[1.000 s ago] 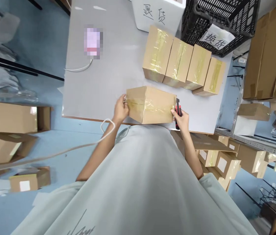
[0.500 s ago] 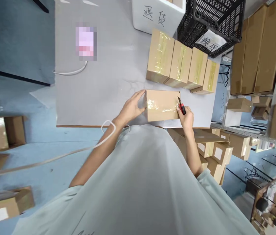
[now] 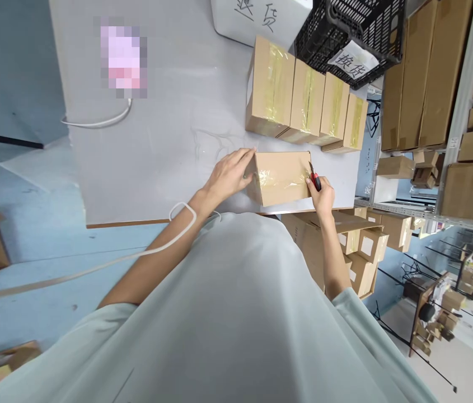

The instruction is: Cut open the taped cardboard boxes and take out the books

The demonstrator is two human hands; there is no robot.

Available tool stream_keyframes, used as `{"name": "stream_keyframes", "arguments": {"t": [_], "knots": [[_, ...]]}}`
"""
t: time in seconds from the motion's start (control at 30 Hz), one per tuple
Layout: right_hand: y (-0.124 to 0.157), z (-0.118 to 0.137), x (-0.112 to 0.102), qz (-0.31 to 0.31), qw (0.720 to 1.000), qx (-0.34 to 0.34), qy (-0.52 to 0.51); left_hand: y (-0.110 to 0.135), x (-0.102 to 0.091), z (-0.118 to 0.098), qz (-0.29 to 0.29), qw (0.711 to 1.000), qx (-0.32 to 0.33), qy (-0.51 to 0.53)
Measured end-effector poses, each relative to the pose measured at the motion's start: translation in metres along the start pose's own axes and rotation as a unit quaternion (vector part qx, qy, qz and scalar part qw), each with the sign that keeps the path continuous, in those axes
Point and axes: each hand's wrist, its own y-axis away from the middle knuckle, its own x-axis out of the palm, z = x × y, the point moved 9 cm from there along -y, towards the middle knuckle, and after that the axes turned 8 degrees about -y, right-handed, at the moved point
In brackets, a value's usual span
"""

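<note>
A taped cardboard box (image 3: 284,178) lies near the table's front edge in the head view, with clear tape along its upper face. My left hand (image 3: 231,170) grips its left end, fingers at the far corner and thumb at the near side. In my right hand (image 3: 322,195), closed around it, is a red-and-black utility knife (image 3: 315,179). The knife's blade points away from me beside the box's right end. The right fingertips are close to that end; whether they touch it I cannot tell.
Several taped cardboard boxes (image 3: 273,84) stand in a row behind. Beyond them are a white bin (image 3: 257,22) and a black crate (image 3: 345,33). A blurred pink object (image 3: 123,59) with a white cable lies left. Shelves hold boxes at right.
The view has shifted a little. The box's left end now shows more, and my left hand sits more closely against it. The knife stays in my right hand at the box's right end.
</note>
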Motion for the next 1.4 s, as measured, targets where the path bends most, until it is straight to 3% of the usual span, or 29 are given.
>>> {"name": "stream_keyframes", "arguments": {"t": [0.17, 0.37, 0.63, 0.83, 0.97, 1.2, 1.4], "knots": [[0.001, 0.005, -0.002, -0.010, 1.000, -0.005, 0.023, -0.001, 0.014, 0.002, 0.024, 1.000, 0.012, -0.008], [0.000, 0.007, -0.001, 0.001, 0.999, -0.011, 0.048, 0.001, 0.027, -0.001, 0.006, 1.000, -0.006, -0.003], [0.001, 0.003, 0.000, -0.015, 0.998, 0.001, 0.061, 0.011, 0.030, 0.001, 0.000, 0.998, -0.013, 0.056], [0.002, 0.025, -0.011, -0.008, 0.996, -0.047, 0.075, 0.009, 0.032, 0.006, -0.011, 0.998, -0.011, 0.057], [-0.002, 0.034, -0.016, -0.010, 0.993, -0.056, 0.107, 0.004, 0.044, 0.017, 0.013, 0.998, -0.010, 0.060], [0.006, 0.012, 0.001, -0.020, 0.994, -0.029, 0.100, 0.009, 0.060, 0.030, 0.022, 0.998, -0.027, 0.043], [-0.003, -0.038, -0.010, -0.053, 0.998, 0.006, 0.021, -0.004, 0.051, -0.005, -0.004, 1.000, 0.005, 0.024]]}}
